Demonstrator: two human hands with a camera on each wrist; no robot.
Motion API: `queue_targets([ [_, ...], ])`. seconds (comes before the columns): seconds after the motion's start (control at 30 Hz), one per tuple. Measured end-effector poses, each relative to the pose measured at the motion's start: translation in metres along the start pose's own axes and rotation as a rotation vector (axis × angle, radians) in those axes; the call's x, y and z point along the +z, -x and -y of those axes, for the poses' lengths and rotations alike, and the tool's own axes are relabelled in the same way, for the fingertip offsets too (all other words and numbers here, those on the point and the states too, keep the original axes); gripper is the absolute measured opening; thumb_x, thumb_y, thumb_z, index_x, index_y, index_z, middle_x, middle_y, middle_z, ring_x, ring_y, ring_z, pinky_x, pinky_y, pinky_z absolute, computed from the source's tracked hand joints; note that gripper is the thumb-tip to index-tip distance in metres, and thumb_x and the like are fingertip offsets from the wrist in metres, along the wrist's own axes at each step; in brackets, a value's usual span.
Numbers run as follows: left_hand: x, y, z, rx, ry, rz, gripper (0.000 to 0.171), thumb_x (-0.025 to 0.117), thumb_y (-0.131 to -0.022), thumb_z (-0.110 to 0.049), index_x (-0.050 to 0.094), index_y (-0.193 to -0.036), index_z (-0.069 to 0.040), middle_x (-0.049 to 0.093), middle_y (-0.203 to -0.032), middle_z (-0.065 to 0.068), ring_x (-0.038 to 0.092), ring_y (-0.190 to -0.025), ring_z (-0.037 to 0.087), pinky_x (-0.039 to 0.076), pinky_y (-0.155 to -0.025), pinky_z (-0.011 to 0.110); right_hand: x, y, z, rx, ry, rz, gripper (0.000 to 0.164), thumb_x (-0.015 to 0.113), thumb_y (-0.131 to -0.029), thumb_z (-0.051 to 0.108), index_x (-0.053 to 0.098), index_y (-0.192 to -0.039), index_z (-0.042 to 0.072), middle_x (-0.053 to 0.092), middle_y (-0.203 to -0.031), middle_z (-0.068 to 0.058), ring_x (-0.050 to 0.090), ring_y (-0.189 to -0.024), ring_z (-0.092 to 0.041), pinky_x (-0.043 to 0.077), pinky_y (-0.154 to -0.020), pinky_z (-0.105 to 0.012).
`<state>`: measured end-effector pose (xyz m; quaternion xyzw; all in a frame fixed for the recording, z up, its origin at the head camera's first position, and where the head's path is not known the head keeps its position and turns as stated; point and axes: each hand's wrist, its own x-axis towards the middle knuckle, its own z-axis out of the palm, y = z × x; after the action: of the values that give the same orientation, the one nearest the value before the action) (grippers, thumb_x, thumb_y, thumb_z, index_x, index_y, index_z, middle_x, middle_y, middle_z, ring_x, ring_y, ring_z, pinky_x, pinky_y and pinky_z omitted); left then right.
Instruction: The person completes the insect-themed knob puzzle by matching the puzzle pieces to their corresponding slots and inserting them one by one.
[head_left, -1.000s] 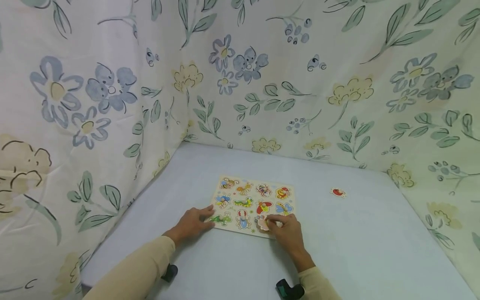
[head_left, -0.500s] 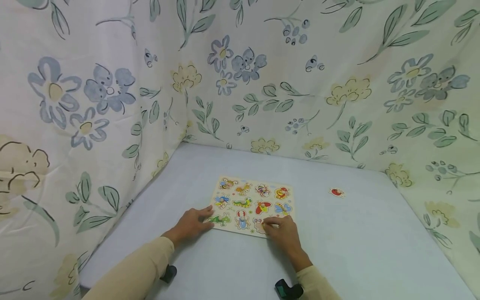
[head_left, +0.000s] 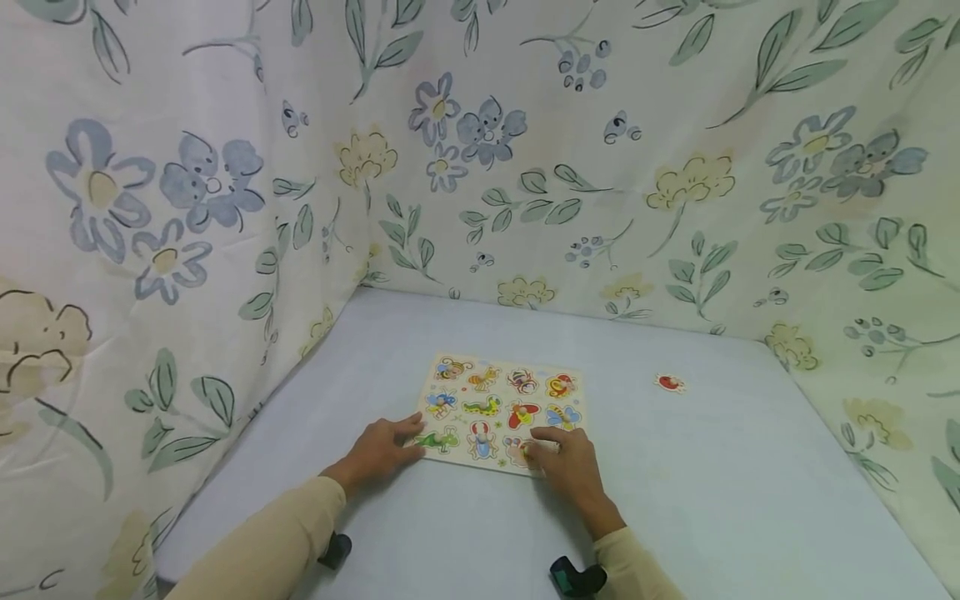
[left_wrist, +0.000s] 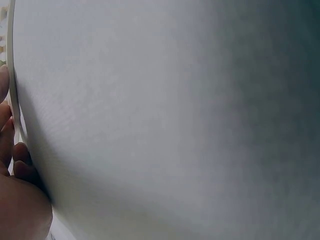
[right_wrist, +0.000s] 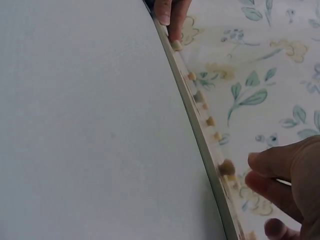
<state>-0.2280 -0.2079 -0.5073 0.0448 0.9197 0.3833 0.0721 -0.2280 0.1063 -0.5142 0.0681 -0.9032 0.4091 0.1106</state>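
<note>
A wooden peg puzzle board (head_left: 501, 394) with several colourful insect pieces lies on the white table. My left hand (head_left: 378, 454) holds its front left corner, fingertips over the edge. At the front row, right of the blue beetle piece (head_left: 482, 442), a pinkish piece (head_left: 515, 451) lies in the board, partly covered by my right hand (head_left: 573, 467). In the right wrist view, that hand's thumb and finger are parted and stand off a brown knob (right_wrist: 226, 167). A red ladybug piece (head_left: 671, 383) lies loose on the table, right of the board.
The white table (head_left: 720, 483) reaches back to a floral curtain (head_left: 555, 150), which also closes off the left and right sides. Dark wrist devices (head_left: 576, 577) sit under both sleeves near the front.
My right hand has lowered the pinkish piece from a tilt to flat on the board, and its thumb and finger have spread off the knob. The left hand stays at the corner.
</note>
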Motion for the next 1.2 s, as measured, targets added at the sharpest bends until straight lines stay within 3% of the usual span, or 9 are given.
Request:
queue_targets([
  [0.1,0.000,0.001,-0.001,0.012,0.012,0.007,0.049,0.075,-0.085,-0.023,0.061,-0.129,-0.009,0.043,-0.145,-0.004,0.030,-0.138,0.030,0.022,-0.111,0.051,-0.008,-0.004,-0.003,0.012,0.013,-0.033,0.020,0.077,-0.082,0.016,0.077,-0.101,0.011,0.061,-0.079,-0.002,0.041,-0.069,-0.019,0.034,-0.053,-0.030],
  [0.33,-0.001,-0.001,-0.001,0.049,0.009,0.018,0.050,0.074,-0.086,-0.021,0.058,-0.131,-0.005,0.043,-0.145,-0.002,0.030,-0.138,0.028,0.022,-0.112,0.048,-0.037,-0.020,-0.022,0.047,0.012,-0.114,0.023,0.076,-0.084,0.018,0.076,-0.104,0.009,0.071,-0.099,-0.010,0.057,-0.087,-0.030,0.046,-0.070,-0.040],
  [0.73,-0.001,0.000,-0.003,0.002,-0.016,0.009,0.050,0.074,-0.086,-0.021,0.059,-0.131,-0.009,0.042,-0.145,-0.005,0.029,-0.139,0.030,0.021,-0.111,0.051,-0.091,-0.050,-0.067,0.143,0.030,-0.227,0.026,0.070,-0.090,0.019,0.071,-0.111,0.005,0.068,-0.113,-0.013,0.057,-0.110,-0.034,0.046,-0.090,-0.050],
  [1.03,0.003,-0.005,0.002,-0.038,-0.053,0.010,0.052,0.075,-0.085,-0.026,0.059,-0.132,-0.013,0.040,-0.145,-0.007,0.029,-0.139,0.029,0.021,-0.111,0.052,-0.134,-0.075,-0.110,0.201,0.043,-0.253,0.030,0.067,-0.091,0.023,0.070,-0.114,0.005,0.066,-0.119,-0.014,0.056,-0.105,-0.034,0.043,-0.083,-0.044],
  [1.2,0.004,-0.005,0.003,-0.021,-0.061,0.002,0.052,0.076,-0.084,-0.028,0.060,-0.131,-0.013,0.042,-0.145,-0.006,0.031,-0.138,0.031,0.023,-0.110,0.054,-0.158,-0.089,-0.132,0.272,0.028,-0.213,0.036,0.064,-0.094,0.025,0.065,-0.123,0.004,0.061,-0.127,-0.016,0.046,-0.124,-0.039,0.038,-0.097,-0.055],
])
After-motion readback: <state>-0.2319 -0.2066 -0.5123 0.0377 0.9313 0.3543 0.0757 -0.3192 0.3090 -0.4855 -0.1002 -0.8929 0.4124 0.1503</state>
